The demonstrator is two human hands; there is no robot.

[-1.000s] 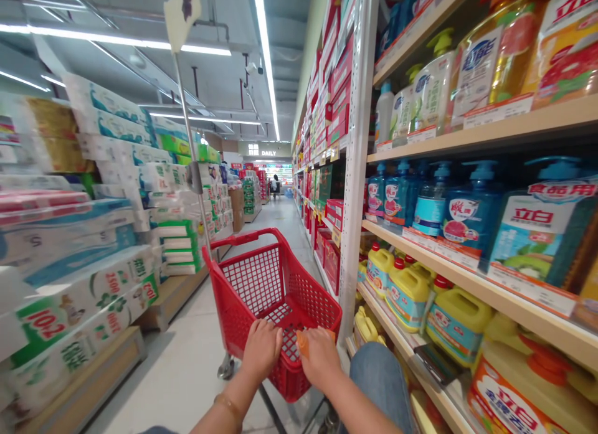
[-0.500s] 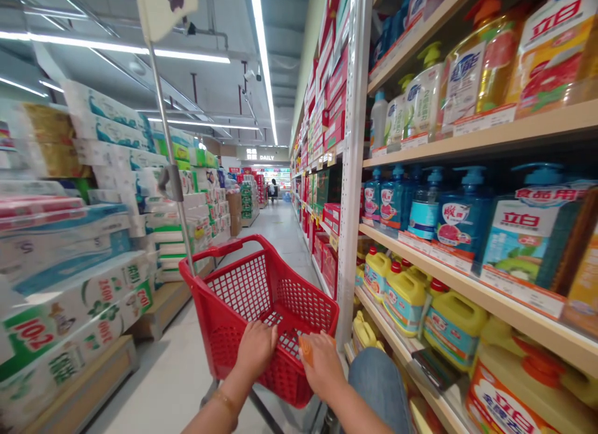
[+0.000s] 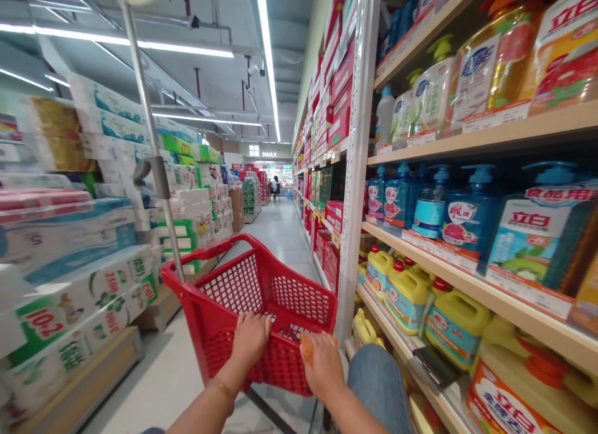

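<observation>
The left hand (image 3: pixel 252 337) and the right hand (image 3: pixel 324 359) at the near side of a red shopping cart (image 3: pixel 284 359). We see the left hand closed, its fingers curled over at the cart's near edge; the part beneath it is hidden. The right hand is closed round an orange piece (image 3: pixel 307 348) at the same edge; whether this belongs to the cart's handle or is a separate article, we cannot tell. The cart stands in the aisle directly before the person, askew to the aisle's length, with a metal pole (image 3: pixel 141 85) rising at its left corner. A denim-clad knee (image 3: pixel 376 390) shows just beside the right forearm. To the left we note stacked paper packs (image 3: pixel 84 322); to the right, blue bottles (image 3: pixel 465 216) shelved above yellow jugs (image 3: pixel 455 325).

As to progress, we judge the hold on the cart complete, both hands being in place. The goods stand in rows and piles, apart from both hands, and the aisle runs on well beyond the cart. How much work remains, we cannot tell.
</observation>
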